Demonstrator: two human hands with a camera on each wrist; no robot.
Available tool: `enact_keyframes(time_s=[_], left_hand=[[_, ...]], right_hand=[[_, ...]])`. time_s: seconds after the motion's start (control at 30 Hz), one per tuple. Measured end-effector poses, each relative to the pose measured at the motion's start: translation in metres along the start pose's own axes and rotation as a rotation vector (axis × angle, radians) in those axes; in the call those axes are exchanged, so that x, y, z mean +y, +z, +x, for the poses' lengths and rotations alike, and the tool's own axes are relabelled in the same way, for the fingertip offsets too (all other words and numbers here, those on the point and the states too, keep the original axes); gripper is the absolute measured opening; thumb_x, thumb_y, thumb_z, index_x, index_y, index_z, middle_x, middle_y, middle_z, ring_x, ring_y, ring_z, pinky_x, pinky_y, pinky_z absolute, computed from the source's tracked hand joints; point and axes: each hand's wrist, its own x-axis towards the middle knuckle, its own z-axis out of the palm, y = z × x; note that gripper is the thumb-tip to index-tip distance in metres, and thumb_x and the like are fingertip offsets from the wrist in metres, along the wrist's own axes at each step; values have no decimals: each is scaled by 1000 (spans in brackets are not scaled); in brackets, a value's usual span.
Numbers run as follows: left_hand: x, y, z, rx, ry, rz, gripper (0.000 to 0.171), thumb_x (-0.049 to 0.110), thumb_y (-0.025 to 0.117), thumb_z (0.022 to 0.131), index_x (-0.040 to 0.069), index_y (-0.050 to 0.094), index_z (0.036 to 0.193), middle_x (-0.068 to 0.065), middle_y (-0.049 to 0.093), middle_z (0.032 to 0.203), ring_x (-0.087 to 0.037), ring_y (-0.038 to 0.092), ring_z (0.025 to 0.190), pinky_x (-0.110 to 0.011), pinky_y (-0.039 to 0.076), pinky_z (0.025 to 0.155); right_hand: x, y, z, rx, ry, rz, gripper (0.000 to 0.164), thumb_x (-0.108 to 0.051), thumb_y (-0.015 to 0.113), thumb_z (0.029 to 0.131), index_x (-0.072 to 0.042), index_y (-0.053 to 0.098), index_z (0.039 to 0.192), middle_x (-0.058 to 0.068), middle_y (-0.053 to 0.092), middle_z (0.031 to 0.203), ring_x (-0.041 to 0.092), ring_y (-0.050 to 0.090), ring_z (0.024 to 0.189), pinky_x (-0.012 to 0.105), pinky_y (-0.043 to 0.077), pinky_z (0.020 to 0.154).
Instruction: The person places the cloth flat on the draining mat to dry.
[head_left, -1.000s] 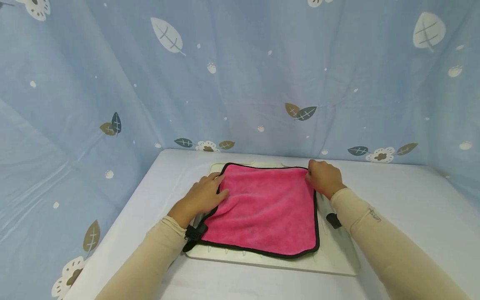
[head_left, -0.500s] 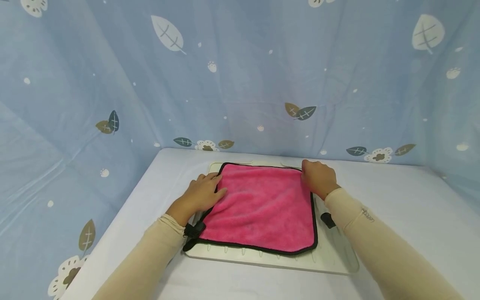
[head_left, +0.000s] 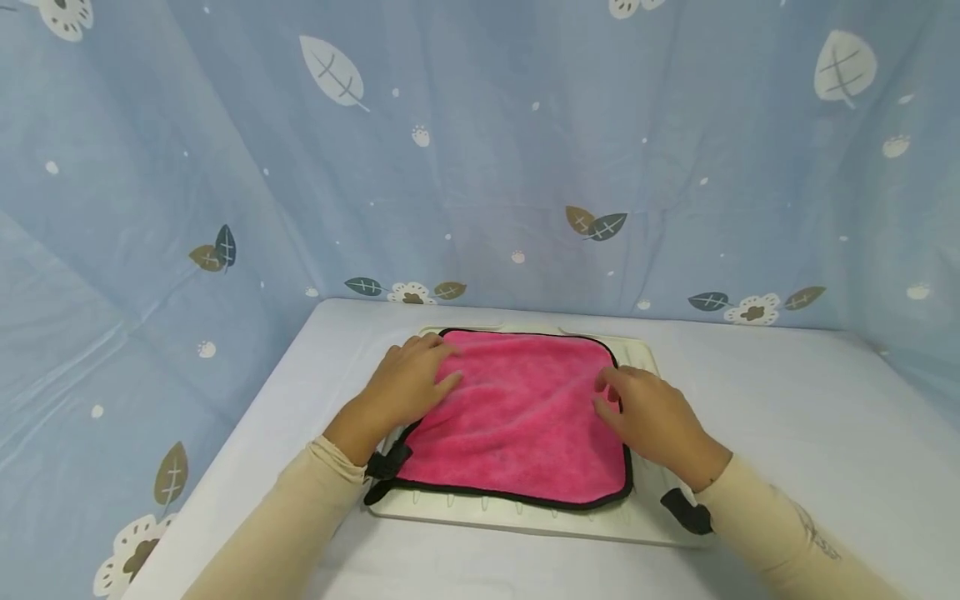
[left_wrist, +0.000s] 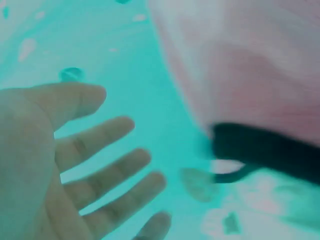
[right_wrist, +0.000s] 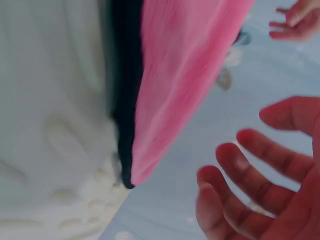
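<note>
Two hands rest on a pink cloth (head_left: 517, 417) with black edging, which lies spread flat on a pale board (head_left: 652, 521) atop a white table (head_left: 810, 417), with a blue leaf-print curtain (head_left: 480, 150) hung behind and to the sides. The left hand (head_left: 408, 382) lies with straight fingers on the cloth's far left part, near that corner; the right hand (head_left: 652, 412) lies flat by the right edge, fingers spread and relaxed, gripping nothing. The wrist views agree, each showing an open palm with fingers apart, though the left one is blurred and colour-shifted. The step in hand looks like smoothing the cloth flat on the board, and it seems nearly done: the surface shows only faint ripples between the hands. A next move would probably call for taking hold of an edge or corner, which means curling fingers under the black hem (right_wrist: 125, 100) without dragging the cloth out of square on the board.
</note>
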Motion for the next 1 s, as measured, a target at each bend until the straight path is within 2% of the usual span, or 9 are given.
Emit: enact_keyframes(time_s=[0.1,0.23,0.4,0.5,0.6,0.73,0.8,0.93,1.0], left_hand=[[10,-16,-9,14,55,-40,35,34,66,96,17,67,127,-4,66,127,-27,62,119,-53,48,96],[21,-26,-24,13,167,-89,30,29,71,94,19,69,121,1,68,120,-22,68,103,-46,51,96],[30,-20,-45,-34,332,-94,23,27,75,90,18,71,111,2,65,111,-16,66,94,-36,55,88],[34,-11,-58,-107,381,-77,21,29,75,90,18,71,107,3,66,107,-13,65,96,-35,54,89],[36,-3,-68,-197,360,-54,22,32,77,88,21,71,106,6,66,107,-13,64,101,-36,53,93],[37,3,-75,-266,292,-7,28,34,81,83,24,70,107,7,64,109,-15,61,106,-41,51,97],[37,6,-77,-283,269,13,30,34,83,80,25,68,106,7,63,108,-14,60,105,-41,51,96],[36,10,-79,-279,270,44,32,34,84,79,25,66,104,8,61,105,-13,57,102,-41,51,95],[36,12,-79,-265,271,60,33,35,84,79,24,66,105,8,61,104,-13,57,102,-41,51,94]], right_hand=[[-11,1,-20,14,-55,2,16,-16,77,86,-10,70,99,3,67,94,19,64,87,35,56,69],[-19,3,-42,29,-120,-27,21,-18,80,82,-14,72,101,1,66,102,18,64,98,39,57,82],[-19,5,-60,-11,-201,-45,23,-22,83,79,-21,72,100,-6,63,104,12,60,99,37,56,84],[-17,7,-66,-52,-262,-22,24,-24,84,78,-24,72,99,-10,60,101,7,57,94,34,55,81],[-14,11,-68,-83,-328,14,28,-27,86,76,-23,72,99,-11,60,100,5,56,92,33,54,80],[-9,16,-69,-133,-370,35,33,-28,87,75,-21,72,104,-10,62,103,8,59,95,34,55,82],[-8,19,-70,-133,-393,36,33,-24,88,74,-21,73,104,-10,63,102,9,60,94,33,55,82],[-5,23,-69,-48,-454,21,28,-12,86,73,-20,73,96,-11,62,96,8,59,90,29,55,78],[-4,24,-69,-19,-455,19,25,-10,85,74,-21,72,92,-13,61,93,4,58,87,27,54,75]])
